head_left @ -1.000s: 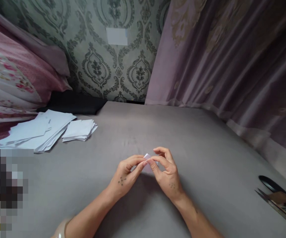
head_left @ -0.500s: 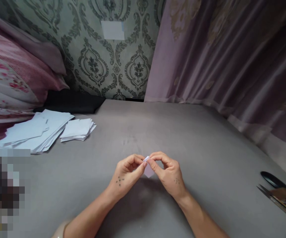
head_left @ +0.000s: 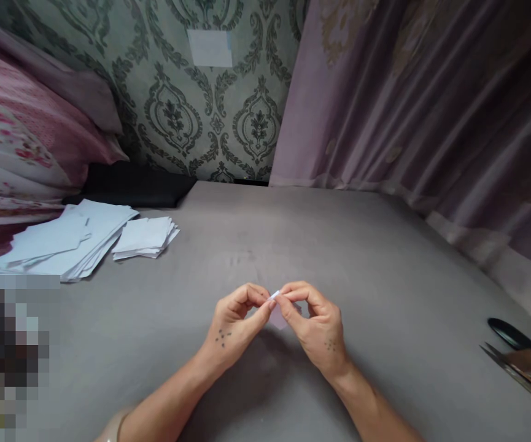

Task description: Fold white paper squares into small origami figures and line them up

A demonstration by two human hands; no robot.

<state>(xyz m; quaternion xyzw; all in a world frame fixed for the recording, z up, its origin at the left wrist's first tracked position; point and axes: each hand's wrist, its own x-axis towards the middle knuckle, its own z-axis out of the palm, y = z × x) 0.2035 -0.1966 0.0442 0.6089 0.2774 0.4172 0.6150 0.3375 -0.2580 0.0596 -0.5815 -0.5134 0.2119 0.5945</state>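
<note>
A small piece of paper [head_left: 280, 317] is held between my two hands, above the grey table. Its upper edge shows as a narrow white folded or rolled strip, while the part below looks pinkish in shade. My left hand [head_left: 240, 319] pinches the strip's left end between thumb and forefinger. At the other end, my right hand [head_left: 315, 322] grips with thumb and fingertips, close against the left thumb. The fingers hide part of the paper.
Large white sheets [head_left: 62, 239] and a stack of smaller paper pieces [head_left: 146, 236] lie on the grey table [head_left: 339, 245] at left. A black folded item [head_left: 136, 185] is behind them. Scissors or another pointed metal tool [head_left: 499, 359] and a black-handled object [head_left: 507, 331] lie at right.
The paper has turned slightly, and more of it shows behind my right fingers. My right hand has shifted a little to the right; both hands keep their pinch.
</note>
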